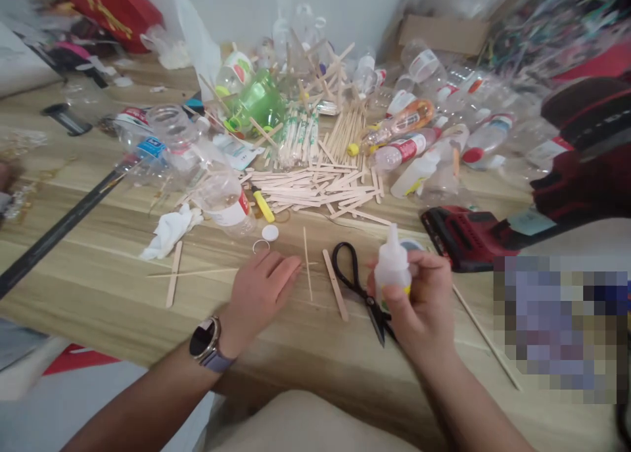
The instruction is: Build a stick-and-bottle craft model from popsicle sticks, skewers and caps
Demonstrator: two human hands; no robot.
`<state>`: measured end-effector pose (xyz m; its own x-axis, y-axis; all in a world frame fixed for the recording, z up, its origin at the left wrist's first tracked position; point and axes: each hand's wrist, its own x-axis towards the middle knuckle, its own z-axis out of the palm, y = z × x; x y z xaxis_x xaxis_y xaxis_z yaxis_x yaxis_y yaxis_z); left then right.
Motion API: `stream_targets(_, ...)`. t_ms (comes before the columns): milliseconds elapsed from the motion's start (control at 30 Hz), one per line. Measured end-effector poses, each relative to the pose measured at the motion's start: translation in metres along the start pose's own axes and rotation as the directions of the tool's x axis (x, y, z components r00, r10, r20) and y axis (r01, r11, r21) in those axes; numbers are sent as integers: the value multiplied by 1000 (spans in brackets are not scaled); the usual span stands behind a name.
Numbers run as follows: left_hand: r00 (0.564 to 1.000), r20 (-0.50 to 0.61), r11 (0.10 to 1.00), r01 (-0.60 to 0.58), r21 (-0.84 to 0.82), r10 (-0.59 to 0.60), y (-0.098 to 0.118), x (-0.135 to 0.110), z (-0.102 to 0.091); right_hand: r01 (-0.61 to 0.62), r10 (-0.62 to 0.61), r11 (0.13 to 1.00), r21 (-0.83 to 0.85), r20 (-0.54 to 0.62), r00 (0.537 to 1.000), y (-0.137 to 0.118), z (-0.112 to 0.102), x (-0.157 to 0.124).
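Observation:
My right hand (424, 301) grips a small white glue bottle (393, 268) with a pointed nozzle, held upright over the table. My left hand (266, 284), a watch on its wrist, rests low with its fingers closed over a thin wooden stick (197, 272), whose ends show on both sides. That stick crosses a flat craft stick (174, 274). A short thin stick (307, 265) lies just right of my left fingers, and another craft stick (335, 285) is beyond it. Black-handled scissors (365, 291) lie partly behind my right hand.
A heap of craft sticks (315, 189) spreads across the middle. Plastic bottles (409, 146) crowd the back. A red and black power tool (463, 235) stands at right. A white cap (269, 232), crumpled tissue (172, 230) and yellow-handled tool (263, 204) lie ahead of my left hand.

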<state>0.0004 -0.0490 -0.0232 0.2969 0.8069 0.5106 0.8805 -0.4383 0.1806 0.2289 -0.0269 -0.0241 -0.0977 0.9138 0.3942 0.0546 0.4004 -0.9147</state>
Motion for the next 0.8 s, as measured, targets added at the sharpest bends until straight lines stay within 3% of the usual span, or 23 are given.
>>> stream_targets(200,999,31,998,16,62,-18,0,-3,3,-162,158,986,29,103,982,7,-8,0)
stream_targets(333,992,81,995,95,37,-97,12,-3,0,-397,398,894,209,36,916,3,-7,2)
stream_targets(433,949,212,965,254,-72,-234,25,-4,-21,-427,460,813,396,14,888,-3,-3,7)
stream_targets(500,884,330,891,409,-199,-332,31,-4,-44,-439,486,764,473,26,874,-5,-1,11)
stream_targets(533,832,411,810,508,-295,-372,32,-4,-55,-452,499,741,497,43,866,-6,0,13)
stream_targets(567,746,547,674,629,-387,-381,31,-4,-66,-463,505,721,515,66,861,-5,0,14)
stream_targets(600,635,696,482,751,-452,-336,30,-5,-74,-470,504,708,527,90,859,-4,0,14)
stream_targets(633,553,788,272,829,-489,-270,27,-5,-78,-469,493,702,535,110,863,-2,0,15)
stream_targets(667,510,834,88,860,-503,-209,25,-6,-80,-463,476,704,538,127,870,-1,0,15)
stream_targets(733,487,867,-194,845,-499,-109,20,-8,-73,-452,439,719,528,159,884,2,0,15)
stream_targets(800,486,874,-325,827,-459,4,17,-8,-60,-443,405,730,521,192,894,3,0,15)
